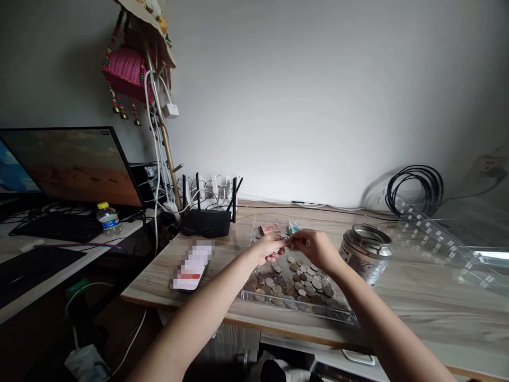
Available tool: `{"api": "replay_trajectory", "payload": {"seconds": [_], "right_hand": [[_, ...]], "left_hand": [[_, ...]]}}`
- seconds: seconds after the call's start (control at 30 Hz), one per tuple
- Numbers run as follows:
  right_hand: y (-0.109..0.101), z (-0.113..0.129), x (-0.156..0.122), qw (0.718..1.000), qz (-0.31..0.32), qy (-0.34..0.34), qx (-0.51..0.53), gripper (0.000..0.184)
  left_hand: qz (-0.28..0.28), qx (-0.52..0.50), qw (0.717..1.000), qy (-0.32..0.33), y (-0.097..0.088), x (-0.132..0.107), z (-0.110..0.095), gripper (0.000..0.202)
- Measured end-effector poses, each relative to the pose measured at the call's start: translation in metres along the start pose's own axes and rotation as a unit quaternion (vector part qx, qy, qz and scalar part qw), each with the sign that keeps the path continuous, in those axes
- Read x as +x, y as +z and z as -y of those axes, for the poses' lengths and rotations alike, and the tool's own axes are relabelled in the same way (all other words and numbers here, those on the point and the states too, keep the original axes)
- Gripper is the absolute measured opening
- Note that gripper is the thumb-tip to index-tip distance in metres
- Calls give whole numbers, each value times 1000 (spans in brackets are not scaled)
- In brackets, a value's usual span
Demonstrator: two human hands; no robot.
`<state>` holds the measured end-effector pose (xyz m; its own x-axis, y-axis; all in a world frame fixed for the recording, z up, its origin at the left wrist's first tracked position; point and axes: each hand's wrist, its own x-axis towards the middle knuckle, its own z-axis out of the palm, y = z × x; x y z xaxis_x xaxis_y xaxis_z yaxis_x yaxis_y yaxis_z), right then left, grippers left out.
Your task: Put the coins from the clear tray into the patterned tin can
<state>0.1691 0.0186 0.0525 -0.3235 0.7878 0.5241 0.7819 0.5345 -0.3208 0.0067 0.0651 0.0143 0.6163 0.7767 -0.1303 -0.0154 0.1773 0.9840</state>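
Note:
My left hand point(270, 249) and my right hand point(317, 248) meet above a clear plastic tray point(296, 306). Both have their fingers pinched together, tip to tip, and what they hold is too small to make out. A small pale spot shows at the fingers of my right hand. Below them many coins point(302, 278) lie loose in the tray, silver and brownish. Behind my left hand a folded reddish banknote point(270, 228) rests at the tray's far end. Just past the fingertips is a crumpled blue-green piece point(293, 227), perhaps another note.
Right of the tray stands a metal can point(366, 253). A phone point(193, 265) lies to the left, near a black router point(207, 222). Farther right are a clear plastic rack point(445, 244) and coiled black cable point(415, 191). A bottle point(108, 218) and monitor point(71, 167) occupy the left desk.

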Motion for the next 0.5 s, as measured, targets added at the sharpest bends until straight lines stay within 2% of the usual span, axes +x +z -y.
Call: {"api": "replay_trajectory", "payload": {"seconds": [0.1, 0.17, 0.23, 0.3, 0.37, 0.43, 0.5], "right_hand": [[-30, 1, -6, 986, -140, 45, -74, 22], [-56, -8, -11, 960, -236, 92, -117, 25], [-80, -26, -16, 932, -302, 146, -139, 26], [-95, -48, -21, 915, -312, 215, -136, 28], [-101, -69, -27, 918, -268, 274, -103, 29], [-102, -84, -32, 929, -212, 300, -55, 29], [-102, -92, -36, 935, -207, 288, -34, 30]], "left_hand": [[21, -60, 998, -13, -1, 0, -1, 30], [15, -91, 995, -27, -2, 1, -3, 23], [11, -113, 993, -38, -2, 1, -4, 16], [11, -129, 990, -48, -2, 1, -4, 13], [9, -139, 989, -56, -2, 2, -3, 11], [10, -142, 988, -60, -2, 3, -2, 11], [15, -141, 988, -61, -3, 3, -1, 16]]}}
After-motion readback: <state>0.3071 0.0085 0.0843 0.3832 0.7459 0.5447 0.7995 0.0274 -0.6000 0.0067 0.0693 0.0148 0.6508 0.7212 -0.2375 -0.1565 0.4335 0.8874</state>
